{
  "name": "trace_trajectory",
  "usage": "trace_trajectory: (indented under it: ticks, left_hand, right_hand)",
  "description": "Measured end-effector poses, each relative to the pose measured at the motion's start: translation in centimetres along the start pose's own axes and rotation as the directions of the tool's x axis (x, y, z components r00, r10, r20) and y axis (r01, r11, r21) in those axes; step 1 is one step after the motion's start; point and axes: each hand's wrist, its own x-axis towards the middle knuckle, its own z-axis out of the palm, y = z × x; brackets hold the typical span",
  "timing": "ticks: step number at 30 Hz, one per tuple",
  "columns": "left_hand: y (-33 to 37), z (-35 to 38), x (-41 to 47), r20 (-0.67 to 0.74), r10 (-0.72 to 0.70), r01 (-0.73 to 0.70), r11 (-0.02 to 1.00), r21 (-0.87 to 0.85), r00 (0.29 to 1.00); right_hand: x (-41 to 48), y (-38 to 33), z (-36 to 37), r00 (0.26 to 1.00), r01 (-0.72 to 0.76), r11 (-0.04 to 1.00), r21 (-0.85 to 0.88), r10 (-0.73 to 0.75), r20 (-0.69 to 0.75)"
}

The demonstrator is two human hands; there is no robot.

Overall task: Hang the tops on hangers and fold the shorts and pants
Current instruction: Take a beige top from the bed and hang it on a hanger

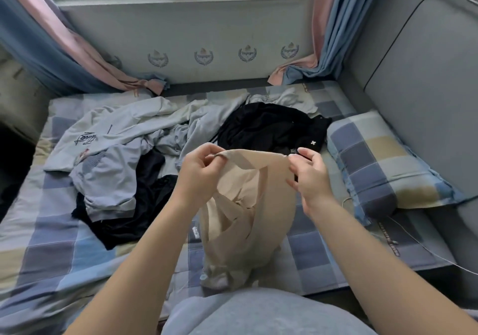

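Your left hand (199, 176) and right hand (311, 179) both pinch the top edge of the thin beige stretchy garment (253, 210) above the checked bed (51, 244). Its lower end hangs twisted, so folding now may trap creases or pull it from your fingers (207, 165).

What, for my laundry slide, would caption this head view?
Left hand and right hand hold a beige garment above a clothes-strewn checked bed.

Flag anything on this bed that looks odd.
Grey tops and black garments lie crumpled in a heap on the checked bedsheet; a thin white cable trails across its right edge. The held beige garment looks fine.
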Motion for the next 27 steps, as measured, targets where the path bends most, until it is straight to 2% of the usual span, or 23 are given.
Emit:
trace_trajectory:
  ticks: [1, 3, 5, 6, 9, 12, 16, 20, 21, 23, 25, 27]
  left_hand:
    - [0.3, -0.1, 0.0, 0.031, 0.011, -0.012, 1.0, 0.013, 0.999]
    - [0.9, -0.2, -0.2, 0.082, 0.033, -0.037, 0.998, 0.05, 0.996]
    - [1.4, 0.0, -0.3, 0.135, 0.04, -0.053, 0.994, 0.091, 0.99]
    - [1.6, 0.2, -0.3, 0.161, 0.039, -0.058, 0.992, 0.114, 0.986]
    - [2.0, 0.3, -0.4, 0.201, 0.044, -0.083, 0.979, 0.185, 0.979]
    - [1.8, 0.0, -0.4, 0.147, 0.072, -0.1, 0.977, 0.191, 0.986]
    - [0.7, -1.6, 0.8, -0.081, 0.065, -0.053, 0.989, 0.139, 0.995]
    - [-1.0, -3.5, 2.2, -0.358, -0.026, 0.06, 0.995, 0.084, 0.934]
    - [-1.4, -3.6, 2.3, -0.393, -0.048, 0.086, 0.993, 0.078, 0.918]
    - [-2.1, -3.0, 2.2, -0.382, -0.075, 0.111, 0.991, 0.075, 0.921]
    - [-2.5, -1.9, 1.7, -0.249, -0.116, 0.129, 0.991, 0.038, 0.962]
    - [-3.0, -0.7, 1.0, -0.04, -0.189, 0.189, 0.982, -0.014, 0.981]
  right_hand:
    - [-0.5, 0.3, 0.2, 0.99, 0.128, 0.987, -0.094, -0.121, 0.077]
    - [-1.6, 0.7, 1.0, 0.9, 0.353, 0.911, -0.215, -0.267, 0.346]
    - [-2.6, 0.8, 2.3, 0.781, 0.471, 0.845, -0.252, -0.267, 0.565]
    - [-2.9, 0.9, 3.0, 0.749, 0.509, 0.82, -0.262, -0.272, 0.604]
    - [-3.3, 1.1, 4.3, 0.78, 0.577, 0.742, -0.341, -0.378, 0.498]
    - [-2.2, 1.9, 4.2, 0.821, 0.57, 0.634, -0.522, -0.428, 0.378]
    - [0.9, 4.6, 1.4, 0.931, 0.351, 0.51, -0.785, -0.282, 0.233]
    - [3.0, 7.0, -3.1, 0.991, 0.088, 0.36, -0.929, -0.129, 0.043]
    - [3.2, 7.2, -3.7, 0.994, 0.059, 0.357, -0.932, -0.104, 0.024]
    - [3.1, 7.0, -3.9, 0.998, 0.048, 0.428, -0.902, -0.066, 0.022]
    - [2.8, 6.2, -3.2, 0.997, 0.08, 0.561, -0.824, -0.056, 0.059]
    - [2.4, 5.1, -2.1, 0.992, 0.12, 0.673, -0.73, -0.054, 0.113]
